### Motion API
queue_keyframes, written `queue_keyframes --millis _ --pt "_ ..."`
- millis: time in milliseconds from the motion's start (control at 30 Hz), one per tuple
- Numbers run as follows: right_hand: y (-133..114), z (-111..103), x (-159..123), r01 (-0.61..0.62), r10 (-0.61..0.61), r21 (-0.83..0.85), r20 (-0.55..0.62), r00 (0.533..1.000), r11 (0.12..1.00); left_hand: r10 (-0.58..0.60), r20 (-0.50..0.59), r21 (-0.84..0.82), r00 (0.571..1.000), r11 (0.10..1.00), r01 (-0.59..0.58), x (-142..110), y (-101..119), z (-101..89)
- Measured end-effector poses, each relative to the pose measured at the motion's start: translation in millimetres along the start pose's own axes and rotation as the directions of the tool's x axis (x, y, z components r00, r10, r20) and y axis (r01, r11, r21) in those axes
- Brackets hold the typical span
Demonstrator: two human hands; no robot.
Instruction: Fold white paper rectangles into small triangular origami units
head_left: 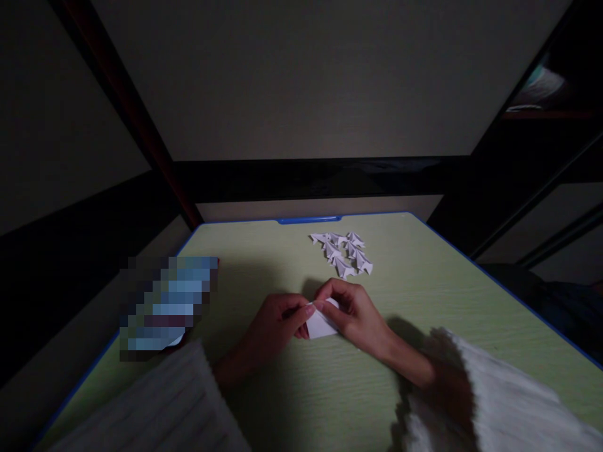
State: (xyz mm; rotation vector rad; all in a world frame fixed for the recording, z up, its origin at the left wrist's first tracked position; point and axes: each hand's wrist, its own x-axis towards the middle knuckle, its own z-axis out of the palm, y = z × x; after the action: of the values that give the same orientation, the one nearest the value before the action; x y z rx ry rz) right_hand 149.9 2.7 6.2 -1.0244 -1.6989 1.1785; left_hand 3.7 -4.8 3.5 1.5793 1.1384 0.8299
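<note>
A small piece of folded white paper (321,324) is held between both hands, just above the middle of the table. My left hand (281,317) pinches its upper left corner between thumb and fingers. On the other side, my right hand (354,312) is closed on the upper right part, thumb and fingertips meeting the left thumb at the top edge. The fingers hide part of the paper. Beyond the hands lies a cluster of several folded white paper figures (343,267) with pointed shapes, set close together.
The pale green table (264,245) has a blue rim and a blue handle (309,220) at its far edge. At the left lies a pixelated device with a lit screen (174,304). A panel (306,81) rises behind the table, and a dark shelf (551,115) is at the upper right.
</note>
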Motion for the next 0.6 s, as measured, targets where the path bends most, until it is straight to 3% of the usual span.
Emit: queue_keyframes --millis 233,367,600 --pt "3.1 1.0 5.2 -0.067 0.067 0.284 0.011 0.998 0.956 0.108 -0.11 0.096 0.988 0.991 -0.097 -3.9 1.8 -2.2" --pt "6.4 0.6 7.1 -0.122 0.113 0.291 0.046 0.992 0.949 0.139 -0.152 0.112 0.979 0.986 -0.123 -5.1 -0.8 -2.2" --pt "5.0 0.8 5.6 -0.103 0.103 0.301 0.019 0.995 0.948 0.094 -0.11 0.098 0.99 0.992 -0.083 -4.9 -0.8 -0.9"
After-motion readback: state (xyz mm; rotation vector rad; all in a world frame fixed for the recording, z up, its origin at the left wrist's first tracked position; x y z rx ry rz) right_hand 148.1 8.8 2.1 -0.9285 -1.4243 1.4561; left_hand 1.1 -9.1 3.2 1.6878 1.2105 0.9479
